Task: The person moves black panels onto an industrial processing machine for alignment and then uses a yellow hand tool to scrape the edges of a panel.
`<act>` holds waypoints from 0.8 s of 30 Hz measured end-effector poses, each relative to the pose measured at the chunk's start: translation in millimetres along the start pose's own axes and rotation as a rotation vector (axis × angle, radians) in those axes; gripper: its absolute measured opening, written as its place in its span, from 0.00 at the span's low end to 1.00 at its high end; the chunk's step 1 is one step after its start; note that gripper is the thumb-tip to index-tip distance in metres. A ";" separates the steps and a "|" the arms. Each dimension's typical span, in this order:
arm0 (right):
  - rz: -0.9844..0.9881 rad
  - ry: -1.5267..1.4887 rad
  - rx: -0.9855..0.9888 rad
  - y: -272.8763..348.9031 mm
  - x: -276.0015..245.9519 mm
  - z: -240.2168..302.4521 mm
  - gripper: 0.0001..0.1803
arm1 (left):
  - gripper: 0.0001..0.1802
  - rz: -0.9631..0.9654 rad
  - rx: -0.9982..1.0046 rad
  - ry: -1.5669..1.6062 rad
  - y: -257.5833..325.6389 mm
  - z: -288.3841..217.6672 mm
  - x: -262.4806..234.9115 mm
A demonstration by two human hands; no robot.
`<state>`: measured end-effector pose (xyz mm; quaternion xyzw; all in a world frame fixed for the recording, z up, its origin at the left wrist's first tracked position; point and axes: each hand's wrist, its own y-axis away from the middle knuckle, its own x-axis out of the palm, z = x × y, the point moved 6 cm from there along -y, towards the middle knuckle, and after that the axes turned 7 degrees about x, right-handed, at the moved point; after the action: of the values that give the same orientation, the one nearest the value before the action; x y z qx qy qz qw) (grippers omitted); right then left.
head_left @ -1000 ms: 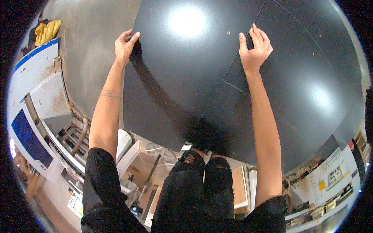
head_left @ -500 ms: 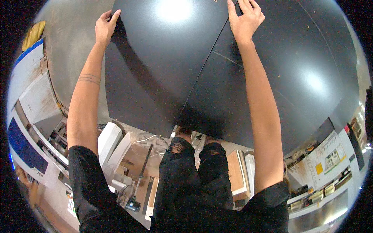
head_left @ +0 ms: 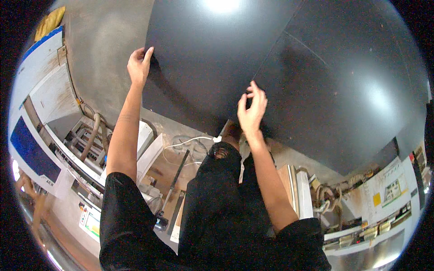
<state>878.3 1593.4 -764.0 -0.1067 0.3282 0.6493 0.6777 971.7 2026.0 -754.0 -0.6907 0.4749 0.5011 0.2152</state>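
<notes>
Fingers [head_left: 251, 97] of the right hand [head_left: 251, 113] loosely curled and part open, tips just touching the near edge of the black panel [head_left: 203, 63], gripping nothing. Farther along, left hand [head_left: 139, 67] closed over that panel's left edge, thumb behind. Panel itself overlapping a second sheet [head_left: 343, 86] to its right. Probably stiff, smooth, heavy and awkward; best gripped at opposite edges.

The left arm is stretched up and forward, its left hand [head_left: 139, 66] curled with fingers gripped (thumb beneath). The right arm is bent closer in, the right hand [head_left: 252, 109] raised, fingers loosely spread.
</notes>
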 end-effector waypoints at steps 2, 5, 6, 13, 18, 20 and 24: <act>0.066 -0.018 0.044 36.9 10.6 -0.6 0.32 | 0.33 0.009 -0.035 -0.006 25.2 37.2 -12.0; 0.073 0.021 0.040 51.7 16.9 0.5 0.35 | 0.33 0.028 -0.064 -0.024 53.5 65.1 -16.5; 0.072 0.009 0.046 50.9 16.5 -1.9 0.35 | 0.33 0.041 -0.079 -0.001 57.8 66.0 -17.3; 0.040 -0.054 -0.017 47.2 17.2 -7.0 0.36 | 0.32 0.053 -0.053 -0.012 55.2 74.0 -15.7; 0.067 -0.043 -0.017 45.5 16.4 -9.0 0.36 | 0.30 0.120 -0.072 -0.024 52.6 75.7 -15.7; 0.091 -0.013 -0.011 45.2 14.2 -7.3 0.36 | 0.28 0.148 -0.022 -0.026 53.3 77.2 -15.0; 0.211 0.015 0.013 49.6 7.6 -8.9 0.34 | 0.24 0.296 0.089 -0.052 62.3 87.3 -19.3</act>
<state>828.0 1601.2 -761.3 -0.0719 0.3471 0.7141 0.6037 873.8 2073.6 -760.9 -0.5898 0.5876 0.5234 0.1816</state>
